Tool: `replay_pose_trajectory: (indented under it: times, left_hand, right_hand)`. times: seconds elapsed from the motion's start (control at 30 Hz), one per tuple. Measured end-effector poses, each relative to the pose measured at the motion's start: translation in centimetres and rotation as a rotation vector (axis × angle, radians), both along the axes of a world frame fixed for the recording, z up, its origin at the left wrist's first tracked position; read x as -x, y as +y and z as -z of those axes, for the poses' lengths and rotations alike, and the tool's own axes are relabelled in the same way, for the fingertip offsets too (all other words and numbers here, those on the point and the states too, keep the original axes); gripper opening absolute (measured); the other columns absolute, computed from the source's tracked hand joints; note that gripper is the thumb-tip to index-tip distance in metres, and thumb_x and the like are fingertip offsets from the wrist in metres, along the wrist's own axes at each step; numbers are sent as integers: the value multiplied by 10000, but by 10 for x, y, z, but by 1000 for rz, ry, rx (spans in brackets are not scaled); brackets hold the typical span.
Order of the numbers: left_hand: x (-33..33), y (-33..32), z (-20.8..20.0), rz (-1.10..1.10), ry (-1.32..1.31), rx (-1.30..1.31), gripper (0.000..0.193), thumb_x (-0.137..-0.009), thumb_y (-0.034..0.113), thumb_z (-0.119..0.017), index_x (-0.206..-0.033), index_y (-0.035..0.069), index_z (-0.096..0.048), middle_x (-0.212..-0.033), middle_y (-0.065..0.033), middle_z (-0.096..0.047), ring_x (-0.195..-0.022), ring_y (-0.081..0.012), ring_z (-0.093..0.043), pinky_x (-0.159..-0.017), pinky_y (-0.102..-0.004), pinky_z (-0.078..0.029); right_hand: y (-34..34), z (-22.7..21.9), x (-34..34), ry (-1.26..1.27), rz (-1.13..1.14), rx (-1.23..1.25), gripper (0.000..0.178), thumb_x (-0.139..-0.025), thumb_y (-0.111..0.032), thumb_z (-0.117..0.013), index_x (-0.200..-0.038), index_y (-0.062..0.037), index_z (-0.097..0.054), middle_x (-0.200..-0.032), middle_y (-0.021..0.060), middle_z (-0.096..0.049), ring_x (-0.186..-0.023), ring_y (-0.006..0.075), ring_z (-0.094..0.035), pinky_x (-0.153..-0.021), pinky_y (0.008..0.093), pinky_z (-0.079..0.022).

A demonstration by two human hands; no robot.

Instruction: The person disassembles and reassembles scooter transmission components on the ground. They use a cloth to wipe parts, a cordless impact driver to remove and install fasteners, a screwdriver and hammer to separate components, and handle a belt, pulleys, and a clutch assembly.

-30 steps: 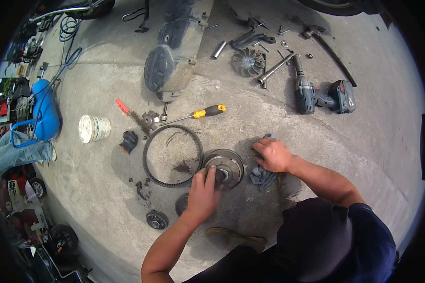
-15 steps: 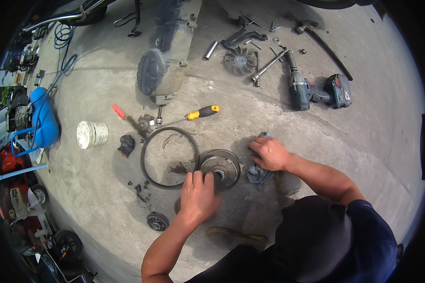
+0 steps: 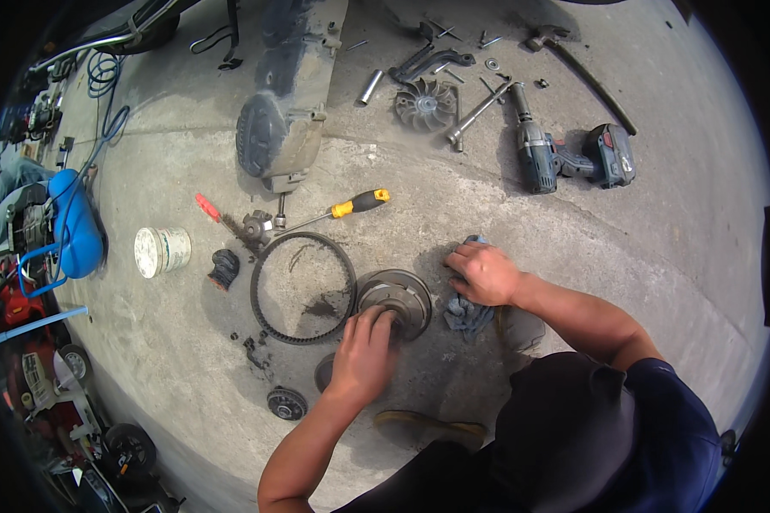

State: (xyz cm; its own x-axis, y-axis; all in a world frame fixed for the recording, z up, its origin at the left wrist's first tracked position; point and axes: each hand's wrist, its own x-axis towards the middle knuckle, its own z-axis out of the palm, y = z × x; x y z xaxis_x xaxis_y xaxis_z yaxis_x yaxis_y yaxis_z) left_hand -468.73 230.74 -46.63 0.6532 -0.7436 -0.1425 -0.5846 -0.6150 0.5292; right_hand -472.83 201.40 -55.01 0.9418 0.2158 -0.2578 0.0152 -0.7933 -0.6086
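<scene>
A round metal clutch pulley [image 3: 412,295] lies flat on the concrete in front of me. My left hand [image 3: 364,355] reaches over its near left side, fingers curled together at its middle. The thumb side is blurred, and whatever those fingers pinch is hidden. Partly under that hand, another round disc [image 3: 323,373] shows its edge. To the right, my right hand [image 3: 485,274] is closed on a crumpled blue-grey rag [image 3: 466,318] resting on the floor. A toothed drive belt [image 3: 257,295] forms a loop just left of the pulley.
Around the belt lie a yellow-black screwdriver [image 3: 361,203], a red-handled brush [image 3: 208,207], a white tub [image 3: 162,251], a black glove-like bundle [image 3: 223,269] and a small round part [image 3: 287,403]. Farther off are an engine casing [image 3: 295,141], a fan wheel [image 3: 425,104], an impact wrench [image 3: 536,158] and a hammer [image 3: 586,77].
My left hand has shifted slightly, its fingertips now farther over the pulley's middle, and more of the disc beneath shows. My right hand stays on the rag. The whole view has shifted a little.
</scene>
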Motion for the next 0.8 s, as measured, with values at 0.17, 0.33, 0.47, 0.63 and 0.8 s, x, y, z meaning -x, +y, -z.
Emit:
replay_pose_trajectory:
  times: [0.17, 0.33, 0.47, 0.63, 0.8]
  left_hand:
    - [-1, 0, -1, 3, 41, 1, 583, -804, 4, -702, -1365, 2, -545, -1394, -208, -563, -1245, -459, -561, -1057, -514, -514]
    - [-4, 7, 2, 45, 69, 9, 595, -796, -26, -670, -1376, -3, -538, -1411, -215, -558, -1275, -465, -544, -1092, -515, -488]
    - [-6, 11, 5, 27, 83, 30, 611, -781, -32, -666, -1378, -6, -539, -1382, -212, -579, -1275, -444, -549, -1090, -505, -490]
    - [-10, 9, 10, 68, 22, 97, 654, -734, -28, -694, -1371, -11, -550, -1340, -200, -601, -1228, -422, -579, -1061, -490, -508]
    - [-10, 13, 12, 58, -8, 115, 680, -701, -32, -711, -1364, -7, -566, -1315, -193, -620, -1208, -409, -599, -1040, -488, -521]
  right_hand:
    - [-2, 3, 0, 4, 2, -4, 328, -878, -237, -731, -1150, -64, -668, -1110, 127, -691, -1118, 346, -663, -936, 476, -559]
    - [0, 7, -1, 3, -10, 4, 339, -881, -236, -728, -1164, -60, -667, -1124, 133, -690, -1120, 351, -664, -946, 477, -555]
    - [2, 6, -2, 22, -14, 15, 345, -889, -235, -725, -1179, -59, -664, -1139, 134, -688, -1136, 354, -660, -947, 478, -554]
    - [-11, 1, 1, -81, 59, -38, 316, -900, -202, -731, -1176, -59, -673, -1092, 147, -692, -1036, 373, -683, -877, 469, -573]
    - [-73, -14, -4, -483, 423, 20, 363, -854, -21, -731, -1211, -13, -668, -1079, 159, -682, -988, 365, -673, -878, 439, -564]
